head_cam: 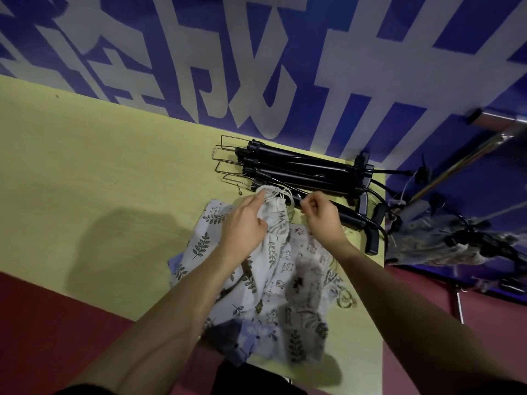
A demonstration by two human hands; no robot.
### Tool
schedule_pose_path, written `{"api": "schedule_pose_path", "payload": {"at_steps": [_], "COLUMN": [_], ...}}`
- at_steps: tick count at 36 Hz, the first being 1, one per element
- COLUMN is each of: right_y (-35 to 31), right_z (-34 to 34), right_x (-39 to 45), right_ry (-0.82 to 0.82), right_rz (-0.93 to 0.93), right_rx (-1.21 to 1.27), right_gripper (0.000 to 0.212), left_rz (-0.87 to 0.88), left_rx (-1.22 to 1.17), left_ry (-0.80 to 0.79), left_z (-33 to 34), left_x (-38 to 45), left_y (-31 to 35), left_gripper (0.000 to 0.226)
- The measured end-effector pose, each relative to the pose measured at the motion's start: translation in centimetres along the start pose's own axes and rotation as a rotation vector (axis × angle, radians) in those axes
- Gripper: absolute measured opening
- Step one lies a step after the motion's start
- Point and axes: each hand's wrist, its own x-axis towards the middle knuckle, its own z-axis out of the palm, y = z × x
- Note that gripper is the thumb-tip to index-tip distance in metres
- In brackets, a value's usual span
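Both hands (left (244, 223), right (323, 216)) pinch the cloth (278, 222) at its gathered top.

Yellow table (85, 166) is bearing two groups: black clip hangers (299, 169) are lying stacked at two o'clock, near the far edge; printed garments (285, 280) are spreading in a heap at five o'clock, reaching the hangers.

head | looks steeply down | close over table (85, 172)

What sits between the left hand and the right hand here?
Head view: the gathered waistband of the printed garment, gripped by the left hand, and its drawstring, pinched by the right hand.
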Motion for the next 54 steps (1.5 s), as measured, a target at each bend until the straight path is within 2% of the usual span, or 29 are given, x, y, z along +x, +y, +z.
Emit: {"api": "schedule_pose_path", "payload": {"at_steps": [2,4,7,10,13,16,20,24,26,30,34,37,42,45,54], "right_y": [-1.0,-1.5,-1.6,-2.1,-2.5,-3.1,-4.3,-5.3,-5.9,-7.1,-8.4,-8.4,-6.7,-5.6,-3.3], "right_z": [0.1,0.3,0.9,1.4,1.7,1.5,1.1,0.4,0.2,-0.3,-0.8,-1.0,-1.4,-1.4,0.1], "right_x": [-0.7,-1.6,-2.8,-3.8,-4.3,-4.2,-4.1,-3.6,-3.2,-1.7,1.1,3.5,7.1,8.5,12.0], "right_ry": [-0.041,-0.154,-0.357,-0.449,-0.388,-0.291,-0.229,-0.238,-0.241,-0.1,0.007,-0.024,-0.113,-0.154,-0.192], "right_rz": [-0.038,-0.081,-0.12,-0.134,-0.201,-0.288,-0.342,-0.325,-0.336,-0.315,-0.218,-0.121,-0.047,0.007,-0.029], "right_rx": [0.096,0.14,0.035,-0.081,-0.175,-0.369,-0.529,-0.504,-0.415,-0.236,-0.322,-0.427,-0.773,-0.832,-1.159], "right_gripper": [0.009,0.01,0.013,0.017,0.016,0.012,0.019,0.026,0.022,0.014,0.019,0.027,0.046,0.053,0.049], "left_rz": [-0.02,-0.027,-0.026,-0.029,-0.07,-0.148,-0.182,-0.174,-0.178,-0.174,-0.157,-0.143,-0.122,-0.128,-0.128], "left_rx": [-0.002,-0.012,-0.02,0.029,0.114,0.185,0.208,0.203,0.194,0.182,0.198,0.2,0.202,0.198,0.237], "left_ry": [-0.008,-0.001,0.012,0.038,0.061,0.083,0.072,0.068,0.066,0.064,0.09,0.094,0.127,0.125,0.1], "left_z": [-0.2,-0.6,-1.1,-1.9,-2.6,-3.4,-4.2,-4.8,-5.2,-6.0,-6.4,-6.4,-5.8,-5.3,-3.8], "left_x": [-0.2,-0.5,-1.0,-1.9,-2.6,-3.1,-3.1,-2.8,-2.4,-1.2,0.7,2.1,3.6,4.2,7.4], "left_y": [0.4,0.8,1.1,1.1,1.0,1.2,1.9,2.2,2.2,2.5,2.4,1.9,0.6,-0.3,-1.1], "left_gripper": [0.068,0.068,0.068,0.068,0.069,0.069,0.074,0.072,0.071,0.065,0.059,0.056,0.047,0.043,0.044]}}
